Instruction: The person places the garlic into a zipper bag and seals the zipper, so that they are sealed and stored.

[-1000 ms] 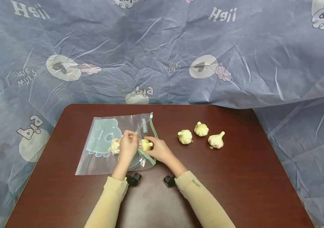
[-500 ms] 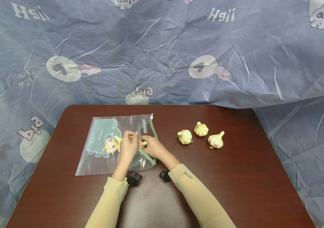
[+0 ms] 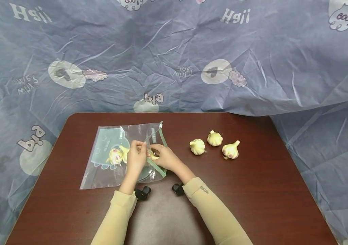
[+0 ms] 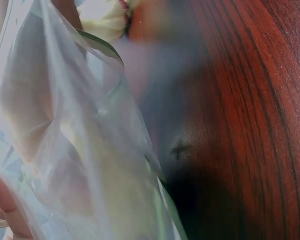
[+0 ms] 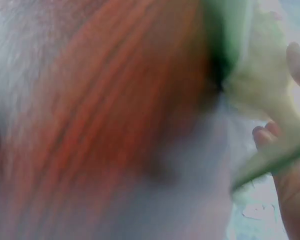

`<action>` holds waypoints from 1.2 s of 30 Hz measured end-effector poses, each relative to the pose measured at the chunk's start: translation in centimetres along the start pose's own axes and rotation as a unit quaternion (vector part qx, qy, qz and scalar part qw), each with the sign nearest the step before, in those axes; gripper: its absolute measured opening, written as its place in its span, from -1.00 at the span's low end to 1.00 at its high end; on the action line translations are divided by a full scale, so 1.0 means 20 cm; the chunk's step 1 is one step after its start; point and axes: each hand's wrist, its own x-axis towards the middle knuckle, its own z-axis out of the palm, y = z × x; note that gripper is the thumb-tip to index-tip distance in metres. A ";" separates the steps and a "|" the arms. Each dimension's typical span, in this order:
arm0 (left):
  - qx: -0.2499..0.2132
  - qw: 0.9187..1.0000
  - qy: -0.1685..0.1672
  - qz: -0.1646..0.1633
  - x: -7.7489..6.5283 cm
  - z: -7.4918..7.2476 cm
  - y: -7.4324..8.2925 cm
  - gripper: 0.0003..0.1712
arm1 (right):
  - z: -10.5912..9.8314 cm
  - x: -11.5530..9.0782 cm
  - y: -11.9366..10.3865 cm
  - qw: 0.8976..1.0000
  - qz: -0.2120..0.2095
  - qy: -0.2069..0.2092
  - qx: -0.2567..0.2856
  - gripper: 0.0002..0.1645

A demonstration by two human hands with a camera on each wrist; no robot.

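Note:
A clear zip bag [image 3: 100, 180] with green edging and a pale blue printed figure lies flat, its mouth facing right. My left hand [image 3: 136, 154] pinches the upper layer at the mouth, lifting it a little. Just inside the opening, my right hand [image 3: 167, 158] holds a garlic bulb [image 3: 154, 156], mostly covered by the fingers. Further in rest a garlic bulb [image 3: 115, 156] and another garlic bulb [image 3: 124, 153], partly behind my left hand. In the left wrist view the bag's film [image 4: 105, 165] fills much of the picture; the right wrist view is blurred.
Three loose garlic bulbs stand right of the bag: one garlic bulb [image 3: 197, 147] nearest, a garlic bulb [image 3: 214, 139] behind it, a garlic bulb [image 3: 230, 150] furthest right. The brown table [image 3: 253, 190] meets a blue patterned cloth [image 3: 174, 58] at the back.
My right hand has moved left into the bag's mouth with its garlic bulb. The bulbs inside have shifted left, bringing a second one into sight. My left hand keeps its pinch on the film.

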 end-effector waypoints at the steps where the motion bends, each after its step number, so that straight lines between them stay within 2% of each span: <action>1: 0.002 1.000 0.000 0.000 0.00 0.00 0.00 -0.78 | -0.02 -0.02 0.00 1.000 0.001 0.003 0.017 -0.38; 3: 0.002 1.000 -0.001 0.001 0.00 -0.01 0.00 -0.78 | -0.06 -0.06 -0.02 0.998 0.003 0.012 0.057 -0.26; 6: -0.002 1.000 -0.002 0.002 0.00 -0.01 -0.01 -0.78 | -0.12 -0.11 -0.04 0.995 -0.008 0.043 0.095 -0.24; 11: -0.004 1.000 0.006 0.008 0.00 -0.01 -0.02 -0.80 | -0.21 -0.20 -0.05 0.987 -0.034 0.098 0.123 -0.28; 17: -0.013 1.000 0.008 0.011 0.00 0.00 -0.02 -0.80 | -0.30 -0.29 -0.02 0.978 -0.060 0.137 0.143 -0.37; 22: -0.017 1.000 0.004 0.012 0.00 0.00 -0.01 -0.80 | -0.38 -0.37 0.06 0.971 -0.055 0.171 0.159 -0.44; 26: -0.018 1.000 0.003 0.012 0.00 0.01 -0.01 -0.80 | -0.44 -0.44 0.13 0.964 -0.031 0.199 0.175 -0.47; 30: -0.017 1.000 0.000 0.013 0.00 0.00 -0.01 -0.80 | -0.50 -0.51 0.20 0.952 -0.011 0.235 0.195 -0.49; 36: -0.018 1.000 0.007 0.018 0.00 0.01 -0.01 -0.80 | -0.58 -0.60 0.30 0.933 -0.010 0.291 0.212 -0.49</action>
